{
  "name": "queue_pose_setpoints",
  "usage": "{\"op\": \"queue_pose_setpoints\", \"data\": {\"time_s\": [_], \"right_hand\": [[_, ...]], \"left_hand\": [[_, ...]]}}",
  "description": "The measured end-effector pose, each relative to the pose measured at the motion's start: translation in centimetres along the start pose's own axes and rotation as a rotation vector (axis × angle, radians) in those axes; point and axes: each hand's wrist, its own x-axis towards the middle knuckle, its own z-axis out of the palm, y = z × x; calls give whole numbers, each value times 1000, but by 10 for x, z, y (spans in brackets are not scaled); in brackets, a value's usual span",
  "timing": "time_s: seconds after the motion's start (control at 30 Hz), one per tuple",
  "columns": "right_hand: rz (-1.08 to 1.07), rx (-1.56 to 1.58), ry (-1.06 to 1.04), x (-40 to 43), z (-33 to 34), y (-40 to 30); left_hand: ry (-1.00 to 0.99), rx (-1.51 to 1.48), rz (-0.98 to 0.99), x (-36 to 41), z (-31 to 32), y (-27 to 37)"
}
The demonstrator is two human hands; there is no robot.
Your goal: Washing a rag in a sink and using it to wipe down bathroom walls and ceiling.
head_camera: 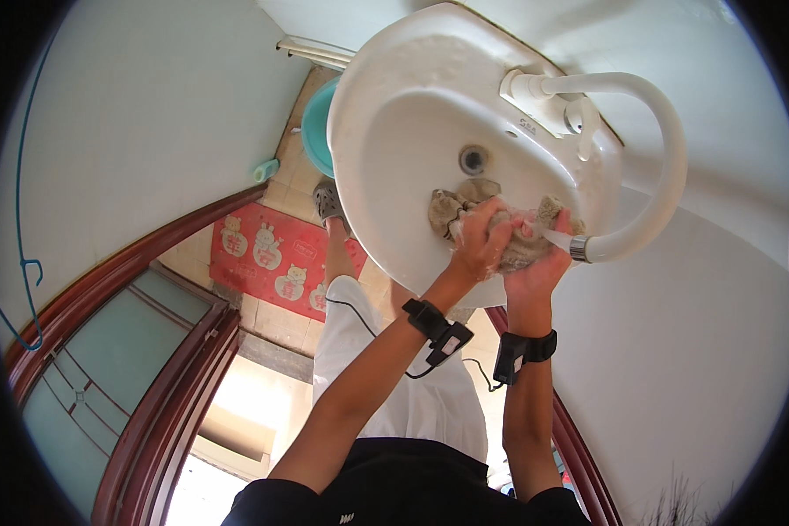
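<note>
A wet beige-grey cloth with dark stripes is bunched up low in the white ceramic washbasin. My left hand is closed on its middle, fingers curled over the folds. On the cloth's right part lies my right hand, gripping it from below and the side. Water runs from the tip of the curved white faucet spout onto the cloth and fingers. The drain shows just above the cloth. Some fingers are hidden by water and fabric.
The lever handle stands beside the faucet base. A turquoise basin is on the floor left of the sink, near a small green bottle. A red patterned mat lies by my feet. Thin cables hang from black wrist devices.
</note>
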Motion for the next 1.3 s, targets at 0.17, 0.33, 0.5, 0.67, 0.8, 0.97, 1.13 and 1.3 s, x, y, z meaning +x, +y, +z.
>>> {"op": "queue_pose_setpoints", "data": {"time_s": [0.17,0.33,0.5,0.67,0.8,0.97,1.13,1.3], "right_hand": [[57,22,206,2,10,2],[47,-24,211,10,-2,4],[58,-16,295,10,14,-3],[37,285,210,7,11,-8],[66,441,-197,5,9,1],[86,216,73,-2,37,7],[166,145,156,8,41,3],[154,179,31,16,19,1]], "left_hand": [[2,-15,-5,-5,-2,-12],[-62,475,133,-14,-9,-16],[-44,502,243,-5,-14,-19],[-275,640,85,-1,-24,-16],[56,213,-550,5,-28,-28],[240,-748,-866,19,-20,21],[304,-920,-933,22,-17,48],[376,-666,-784,22,-8,39]]}}
